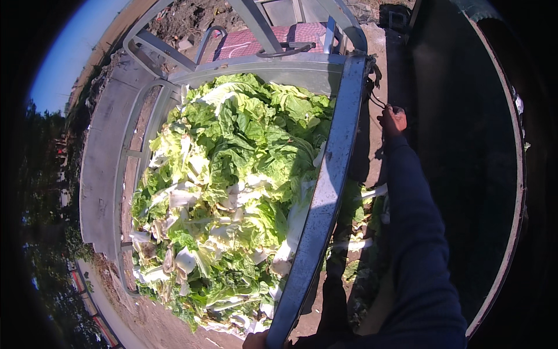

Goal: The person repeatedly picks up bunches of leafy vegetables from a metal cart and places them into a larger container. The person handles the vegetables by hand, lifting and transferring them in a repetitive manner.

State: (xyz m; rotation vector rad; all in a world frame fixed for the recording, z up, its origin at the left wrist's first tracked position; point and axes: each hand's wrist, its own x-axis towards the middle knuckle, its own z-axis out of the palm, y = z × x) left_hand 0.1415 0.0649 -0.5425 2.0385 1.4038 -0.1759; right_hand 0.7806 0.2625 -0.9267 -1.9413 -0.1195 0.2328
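Outdoors, dirt ground | leafy cabbage heap point(232, 192) fills metal cart point(325, 192), contained by its side rail | my right hand point(393, 120) beyond rail, grip clamped on cord point(378, 100), steadying | left hand point(256, 341) at rail's near end, grip unclear

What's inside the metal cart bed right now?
The metal cart bed is heaped above its rail with green and white leafy cabbage. The pile covers the floor and anything beneath. The right hand grips a cord near the front corner; the left hand touches the rail.
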